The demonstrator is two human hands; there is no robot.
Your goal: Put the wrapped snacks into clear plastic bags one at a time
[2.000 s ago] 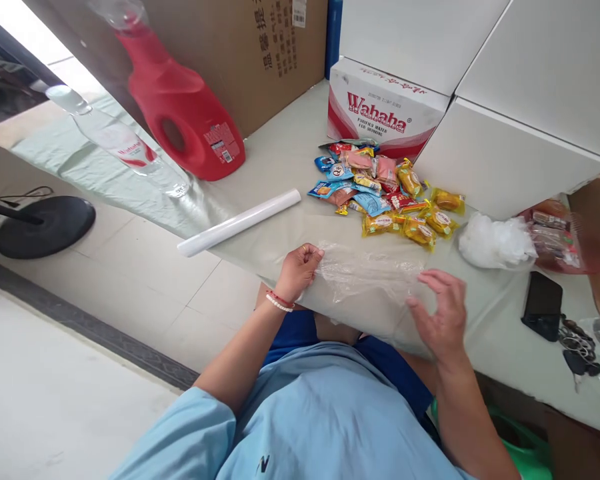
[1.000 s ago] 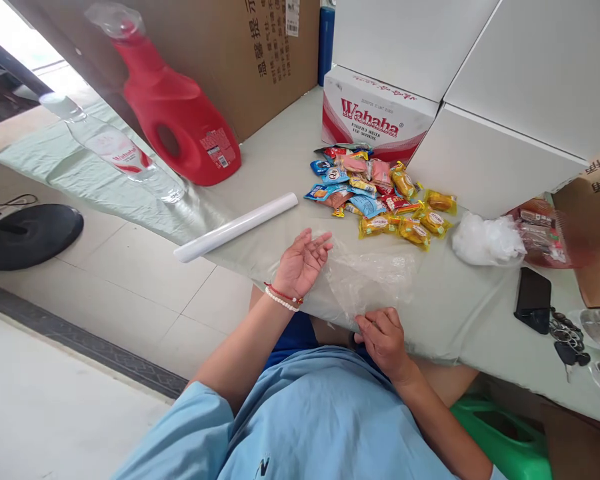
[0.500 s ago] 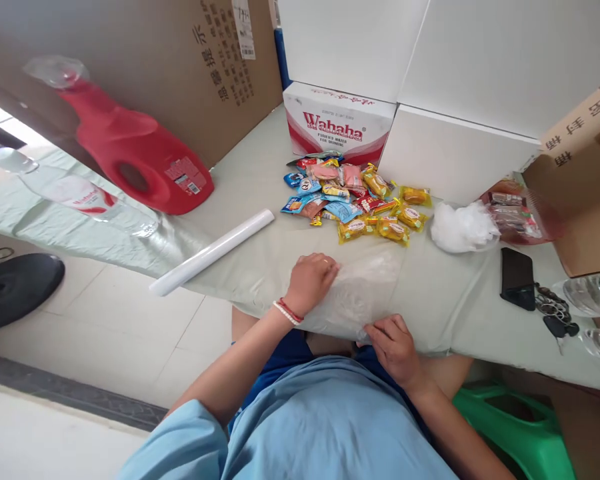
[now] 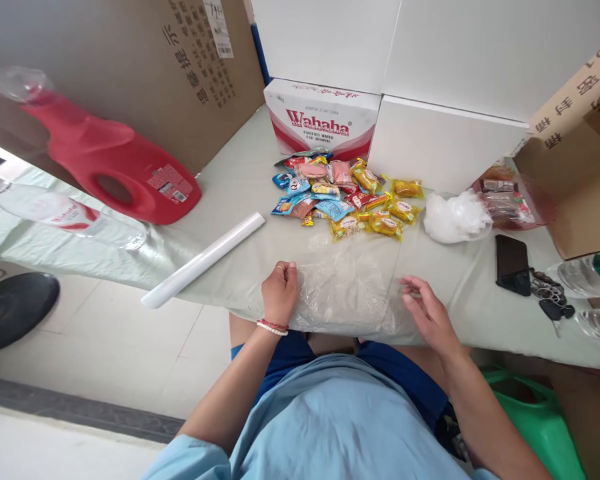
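A person in a light blue shirt sits at a pale green worktop point(image 4: 445, 280), seen from above. In the lower middle of the frame a clear plastic bag point(image 4: 347, 290) lies flat and crinkled on the worktop's near edge, stretched between both hands.

The left hand point(image 4: 279, 293), wearing red and white bead bracelets at the wrist, sits at the bag's left edge with its fingers curled closed, seemingly pinching the plastic. The right hand point(image 4: 425, 312) is at the bag's right edge, fingers loosely spread and half open, the tips touching or just over the film; whether it truly grips is hard to tell.

The bag looks empty and spread out, so the work appears to be at an early stage. Above it, in the middle of the frame, a pile of wrapped snacks point(image 4: 343, 193) in blue, red, pink and yellow packets lies untouched, apart from the bag.

Left of centre lies a white roll point(image 4: 205, 259). A red jug point(image 4: 110, 170) and a clear water bottle point(image 4: 63, 213) stand at the left. Behind the snacks is a Wahaha carton point(image 4: 320, 120). At the right are a wad of white plastic point(image 4: 455, 217), a black phone point(image 4: 513, 263) and keys point(image 4: 550, 300).
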